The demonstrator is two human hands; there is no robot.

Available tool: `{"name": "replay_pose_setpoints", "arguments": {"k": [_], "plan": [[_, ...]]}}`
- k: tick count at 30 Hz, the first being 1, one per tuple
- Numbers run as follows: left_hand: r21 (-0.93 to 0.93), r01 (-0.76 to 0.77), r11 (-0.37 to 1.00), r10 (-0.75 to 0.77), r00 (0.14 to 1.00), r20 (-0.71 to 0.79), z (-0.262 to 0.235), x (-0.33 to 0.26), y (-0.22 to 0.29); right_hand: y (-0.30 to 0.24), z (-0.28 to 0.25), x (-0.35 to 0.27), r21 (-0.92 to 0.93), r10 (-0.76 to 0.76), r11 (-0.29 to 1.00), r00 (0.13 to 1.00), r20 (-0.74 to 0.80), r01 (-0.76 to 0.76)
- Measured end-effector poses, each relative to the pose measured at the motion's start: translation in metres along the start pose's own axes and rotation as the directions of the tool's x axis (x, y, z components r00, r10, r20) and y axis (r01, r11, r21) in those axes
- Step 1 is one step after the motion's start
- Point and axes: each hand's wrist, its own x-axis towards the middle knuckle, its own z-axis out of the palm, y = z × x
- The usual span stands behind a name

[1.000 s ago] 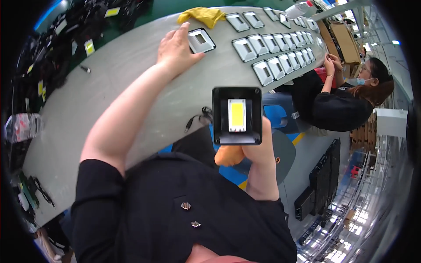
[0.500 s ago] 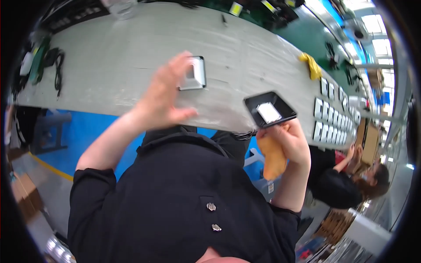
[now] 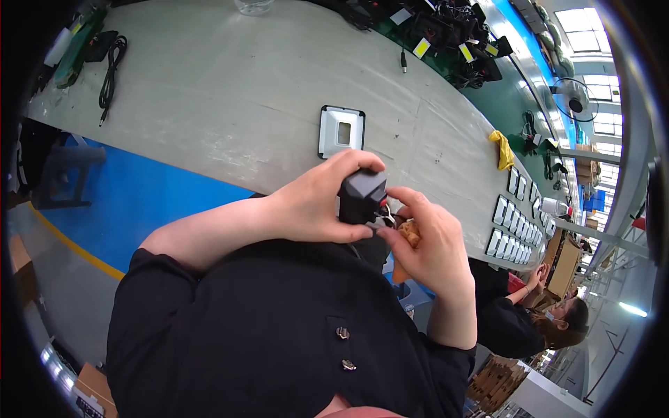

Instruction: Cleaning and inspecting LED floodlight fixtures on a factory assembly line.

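Observation:
My left hand point(image 3: 324, 202) is closed around a black boxy housing point(image 3: 362, 195), turned so that its sloped back faces up. Beside it my right hand point(image 3: 432, 244) is closed, with an orange cloth point(image 3: 410, 235) bunched in its fingers. The right thumb and fingertips meet at a small metal piece and thin wires on the housing's right side, a red bit among them; the exact grip is hard to make out. Just beyond my hands lies a silver-white square frame point(image 3: 341, 115) with dark corners and a rectangular window, flat on the table.
The grey covered table point(image 3: 230, 90) runs across. On it are a black cable point(image 3: 110, 83) at left, a yellow cloth point(image 3: 502, 150) at right and rows of white-faced units point(image 3: 512, 219). Black lamps point(image 3: 446, 42) with cables pile up at the back. Another person point(image 3: 512, 324) works at the right.
My left hand has come down from over the frame to hold the housing. The housing has moved left and turned from open side up to back up. The right hand has moved to its side.

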Motion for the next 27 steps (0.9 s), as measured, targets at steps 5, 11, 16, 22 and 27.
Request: {"name": "replay_pose_setpoints", "arguments": {"k": [5, 11, 16, 22, 27], "plan": [[-0.575, 0.381, 0.724, -0.326, 0.924, 0.201, -0.008, 0.008, 0.015, 0.006, 0.001, 0.010, -0.022, -0.264, 0.964, 0.951, -0.162, 0.264], [-0.593, 0.387, 0.706, -0.309, 0.922, 0.233, -0.006, 0.000, 0.011, 0.018, 0.003, 0.016, 0.125, -0.201, 0.966, 0.960, -0.195, 0.227], [0.460, 0.129, 0.879, -0.051, 0.983, -0.177, -0.040, -0.001, -0.003, 0.025, -0.006, 0.037, -0.165, -0.154, 0.979, 0.970, -0.186, 0.123], [0.682, 0.271, 0.679, -0.187, 0.962, -0.197, -0.044, 0.002, -0.037, 0.035, 0.021, 0.085, -0.410, -0.208, 0.900, 0.972, -0.111, 0.146], [0.633, 0.251, 0.732, -0.122, 0.963, -0.240, -0.045, 0.002, -0.042, 0.032, 0.036, 0.096, -0.407, -0.221, 0.899, 0.970, -0.099, 0.163]]}}
